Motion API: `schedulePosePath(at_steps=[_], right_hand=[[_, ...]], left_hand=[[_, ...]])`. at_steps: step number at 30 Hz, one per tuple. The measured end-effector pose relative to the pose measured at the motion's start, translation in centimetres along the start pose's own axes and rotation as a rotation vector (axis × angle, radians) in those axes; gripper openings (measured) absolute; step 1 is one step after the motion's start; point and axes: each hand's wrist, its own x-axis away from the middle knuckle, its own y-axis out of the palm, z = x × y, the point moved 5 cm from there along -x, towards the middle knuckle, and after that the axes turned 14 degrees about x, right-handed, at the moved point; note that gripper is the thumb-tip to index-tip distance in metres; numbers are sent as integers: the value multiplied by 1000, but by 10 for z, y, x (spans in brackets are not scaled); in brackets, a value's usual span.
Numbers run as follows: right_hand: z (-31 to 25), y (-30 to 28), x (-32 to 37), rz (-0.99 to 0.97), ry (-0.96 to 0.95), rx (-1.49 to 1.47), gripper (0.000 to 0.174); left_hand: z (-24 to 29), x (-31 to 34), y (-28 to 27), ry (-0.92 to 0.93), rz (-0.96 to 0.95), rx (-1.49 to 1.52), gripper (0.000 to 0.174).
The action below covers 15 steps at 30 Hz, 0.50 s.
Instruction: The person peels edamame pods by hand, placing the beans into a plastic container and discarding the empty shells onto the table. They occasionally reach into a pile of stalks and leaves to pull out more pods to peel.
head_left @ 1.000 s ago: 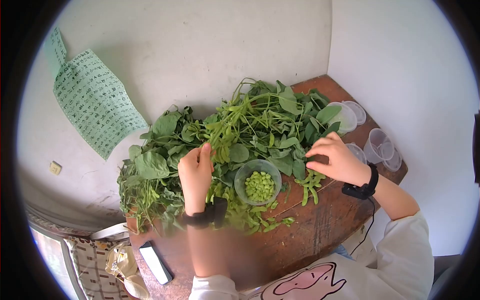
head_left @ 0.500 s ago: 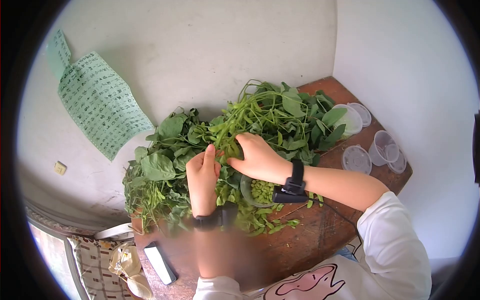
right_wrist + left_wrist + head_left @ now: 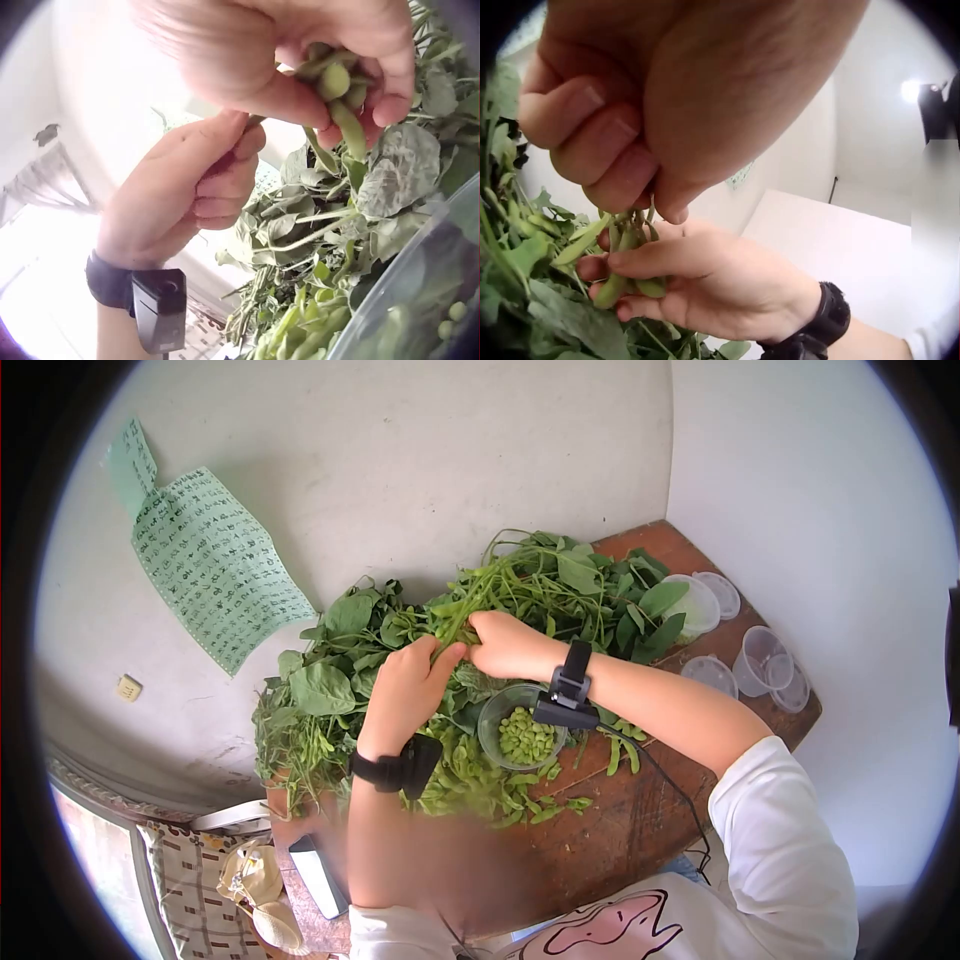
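Lots going on: left hand (image 3: 410,685) is pinching a stem (image 3: 639,218), right hand (image 3: 512,650) is gripping pods (image 3: 349,129) just above the leaves (image 3: 581,315). Yanking too hard could be tearing the stem and scattering pods, imo. Bowl (image 3: 489,728) is holding shelled beans (image 3: 526,740); can't tell if the clear cup (image 3: 750,668) is holding anything

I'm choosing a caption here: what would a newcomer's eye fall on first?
Probably the big heap of leafy plants on the brown table, against the wall. Over its middle, the left grip pinches a stem while the right grip holds green pods. Then, likely, the clear container of shelled beans below them in the head view, and the green written sheet at upper left.
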Motion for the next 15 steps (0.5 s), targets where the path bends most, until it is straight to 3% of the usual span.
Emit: schedulePosePath(at_steps=[1,3,5,6,7,10,15], right_hand=[[5,4,-4,-118,52,-88,23],[7,-1,-7,-149,54,-169,21],[0,-3,-7,-313,-3,-253,20],[-1,-3,-10,-332,-44,-200,26],[0,-3,-14,-335,-48,-201,26],[0,-10,-25,-226,-149,306,33],[1,-26,-32,-201,-237,244,39]], left_hand=[[5,-3,0,73,-19,-129,35],[11,-6,-2,39,4,-177,33],[14,-7,-3,-11,6,-441,29],[11,-8,-1,-15,9,-443,29],[9,-10,5,55,41,-534,27],[8,-17,9,118,79,-628,24],[1,-29,5,145,80,-589,23]])
